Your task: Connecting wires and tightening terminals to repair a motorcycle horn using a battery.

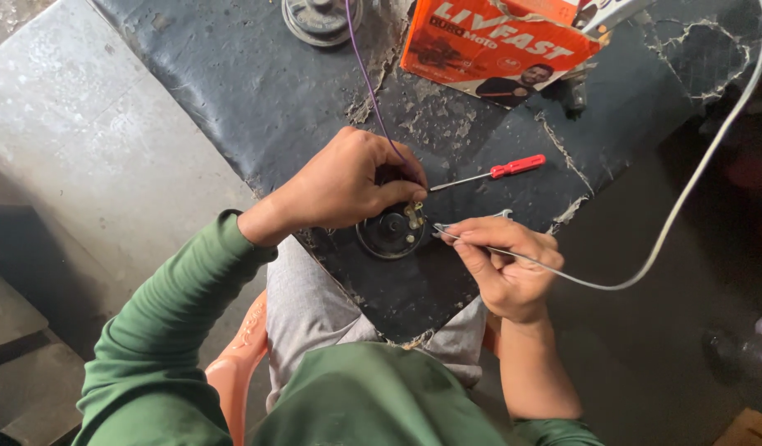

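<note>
A red-handled screwdriver (490,173) lies just beyond the hands, its long axis pointing tip-left, with an orange carton (497,41) farther back. A round black horn (389,233) is steadied flat on the worn black pad (249,91) by the closed left hand (344,182). A white cable (678,198) is pinched by the right hand (505,264), its end aimed left at the horn's terminals; a purple wire (364,74) passes under the left fingers.

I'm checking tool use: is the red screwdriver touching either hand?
Apart. The head view shows the screwdriver lying alone, bare bench between it and both hands.
</note>
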